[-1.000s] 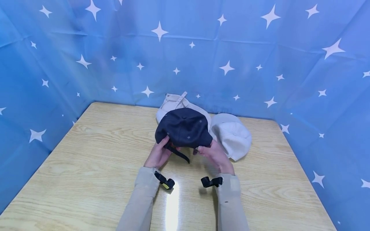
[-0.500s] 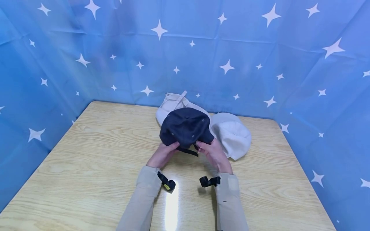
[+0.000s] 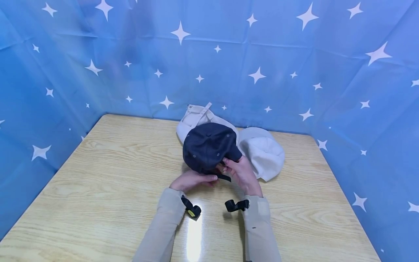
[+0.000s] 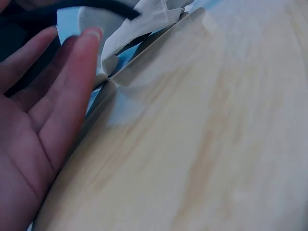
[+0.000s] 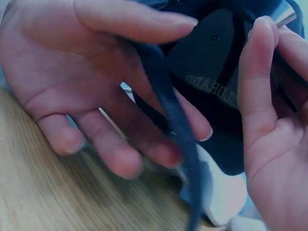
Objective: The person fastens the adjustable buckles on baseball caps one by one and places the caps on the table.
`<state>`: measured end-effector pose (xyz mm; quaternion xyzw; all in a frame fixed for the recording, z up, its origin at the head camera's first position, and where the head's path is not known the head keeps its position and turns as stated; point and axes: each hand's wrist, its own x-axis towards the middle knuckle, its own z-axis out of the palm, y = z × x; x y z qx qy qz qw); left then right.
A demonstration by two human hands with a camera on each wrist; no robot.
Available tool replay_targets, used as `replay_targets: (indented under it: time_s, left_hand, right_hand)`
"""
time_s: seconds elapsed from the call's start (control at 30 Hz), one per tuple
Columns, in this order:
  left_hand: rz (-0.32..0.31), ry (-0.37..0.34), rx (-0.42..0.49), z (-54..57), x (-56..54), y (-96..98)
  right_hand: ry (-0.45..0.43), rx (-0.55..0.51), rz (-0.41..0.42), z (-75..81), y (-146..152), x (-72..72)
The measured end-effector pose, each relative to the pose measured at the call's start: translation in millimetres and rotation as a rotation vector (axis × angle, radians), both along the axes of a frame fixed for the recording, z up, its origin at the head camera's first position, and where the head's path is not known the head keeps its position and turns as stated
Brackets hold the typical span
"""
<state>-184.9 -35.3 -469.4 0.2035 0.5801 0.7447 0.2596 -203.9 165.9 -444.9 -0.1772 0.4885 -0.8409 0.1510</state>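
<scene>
A navy baseball cap (image 3: 209, 145) is held crown up over the middle of the table. My right hand (image 3: 243, 174) grips its back edge. In the right wrist view, the thumb and finger of that hand pinch beside a metal buckle (image 5: 287, 15). My left hand (image 3: 191, 180) is just below the cap, fingers spread and relaxed. The cap's loose dark strap (image 5: 175, 110) dangles past that palm, between thumb and fingers. Pale raised lettering (image 5: 211, 89) shows on the dark panel behind the strap.
Behind the navy cap lies a white cap (image 3: 188, 123) with its strap sticking up. A second white cap (image 3: 263, 154) lies to the right. The wooden table (image 3: 114, 189) meets a blue star-patterned cloth (image 3: 209, 58) at the back.
My left hand has let go of the navy cap's left edge and moved down and right beside the strap. The strap's end has swung right. My right hand keeps its grip.
</scene>
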Motion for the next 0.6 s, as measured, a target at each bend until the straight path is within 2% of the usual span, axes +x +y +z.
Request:
replay_targets:
  time_s: [0.17, 0.37, 0.47, 0.6]
  left_hand:
    - [-0.038, 0.035, -0.026, -2.9, -0.7, 1.0]
    - [-0.037, 0.085, 0.049, -0.1, -0.4, -1.3]
    - [0.022, 0.099, 0.103, 2.5, -1.0, -3.2]
    - [0.159, 0.131, 0.156, 5.4, -4.0, -4.5]
  right_hand:
    - [-0.054, -0.064, -0.026, 9.9, 0, 5.1]
    - [-0.101, -0.162, -0.05, 11.5, 1, 3.2]
    - [-0.12, -0.194, -0.052, 11.2, 1, 1.6]
    - [-0.119, -0.204, -0.036, 10.5, 2, 0.1]
